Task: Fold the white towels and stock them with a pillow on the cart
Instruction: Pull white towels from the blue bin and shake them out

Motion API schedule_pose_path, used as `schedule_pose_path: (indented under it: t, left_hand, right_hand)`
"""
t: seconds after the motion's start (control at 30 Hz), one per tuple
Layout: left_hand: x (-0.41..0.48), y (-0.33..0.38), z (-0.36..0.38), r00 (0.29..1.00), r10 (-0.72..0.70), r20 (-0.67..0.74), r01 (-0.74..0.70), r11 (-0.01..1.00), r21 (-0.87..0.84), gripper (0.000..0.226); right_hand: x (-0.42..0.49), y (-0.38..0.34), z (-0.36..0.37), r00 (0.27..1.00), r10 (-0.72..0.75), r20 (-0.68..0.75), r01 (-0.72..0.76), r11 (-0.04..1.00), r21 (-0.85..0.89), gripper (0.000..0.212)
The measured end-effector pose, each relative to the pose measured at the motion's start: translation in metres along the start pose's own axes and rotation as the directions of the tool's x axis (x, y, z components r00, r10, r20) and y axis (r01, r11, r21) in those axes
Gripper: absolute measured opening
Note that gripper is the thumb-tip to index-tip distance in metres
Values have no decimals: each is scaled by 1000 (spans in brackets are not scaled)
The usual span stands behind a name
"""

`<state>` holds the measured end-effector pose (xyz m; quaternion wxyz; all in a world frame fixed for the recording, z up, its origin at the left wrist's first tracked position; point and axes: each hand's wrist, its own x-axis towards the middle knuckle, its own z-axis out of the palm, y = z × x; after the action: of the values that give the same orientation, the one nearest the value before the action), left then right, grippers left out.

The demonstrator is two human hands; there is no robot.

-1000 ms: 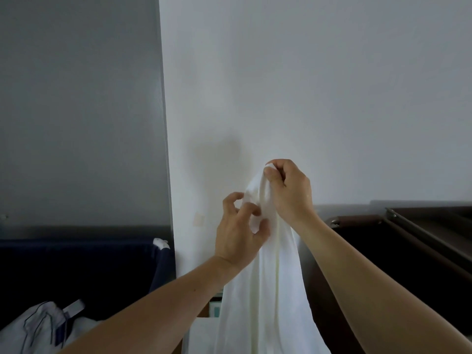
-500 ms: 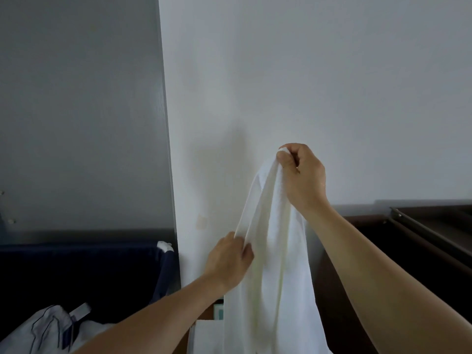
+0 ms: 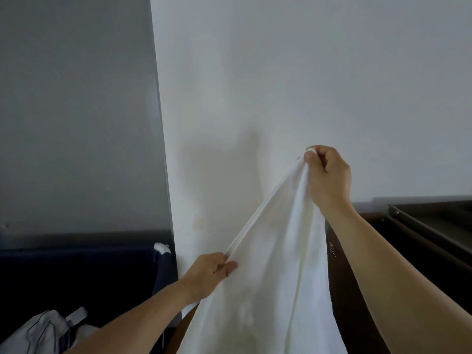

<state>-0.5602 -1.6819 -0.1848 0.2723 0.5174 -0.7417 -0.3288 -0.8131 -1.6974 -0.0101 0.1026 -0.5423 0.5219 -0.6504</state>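
Observation:
A white towel [image 3: 278, 272] hangs in front of me, stretched along its top hem between both hands. My right hand [image 3: 328, 178] pinches one corner up high against the white wall. My left hand [image 3: 210, 273] pinches the hem lower down and to the left. The rest of the towel drapes down out of the bottom of the frame. No pillow shows.
A dark navy fabric bin [image 3: 84, 272] stands at the lower left with crumpled white linen [image 3: 40, 333] in it. A dark brown cart or cabinet [image 3: 421, 241] with a rail sits at the right. A white wall [image 3: 306, 85] is straight ahead.
My left hand has slid down and left along the towel's hem, away from the right hand. The right hand has moved right and keeps its corner, so the edge is now spread out.

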Motion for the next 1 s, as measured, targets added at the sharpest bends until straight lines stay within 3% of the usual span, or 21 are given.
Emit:
schedule_pose_path:
  t: [0.27,0.4,0.5,0.73,0.8,0.87,0.93,1.0]
  left_hand:
    - [-25,-9,6,989,150,-6,-150,989,0,49]
    - [-35,-6,5,996,81,-29,-85,972,-219,23]
    - [-39,4,-9,996,55,-70,-76,933,-353,24]
    - [-30,20,-48,996,14,-86,-18,999,-42,16]
    - [-24,26,-48,996,-12,-89,12,1000,3,27]
    - [-16,40,-45,997,5,-80,-1,999,54,30]
    - [-3,64,-40,996,59,-74,-50,992,119,28]
    - [8,94,-33,988,148,-38,-138,970,198,27]
  right_hand:
    - [7,28,-8,984,164,-75,-160,986,52,18]
    - [8,38,-8,975,210,-71,-209,978,17,19]
    - [9,44,-13,976,204,-73,-209,975,-75,19]
    - [3,69,-31,983,169,-64,-181,933,-312,31]
    - [-4,62,-30,995,102,14,-90,930,-356,28]
    - [-15,50,-22,980,-17,196,98,906,-411,26]
    - [-37,40,-3,913,-56,405,247,865,-437,24]
    - [-65,38,18,855,-26,517,251,895,-368,22]
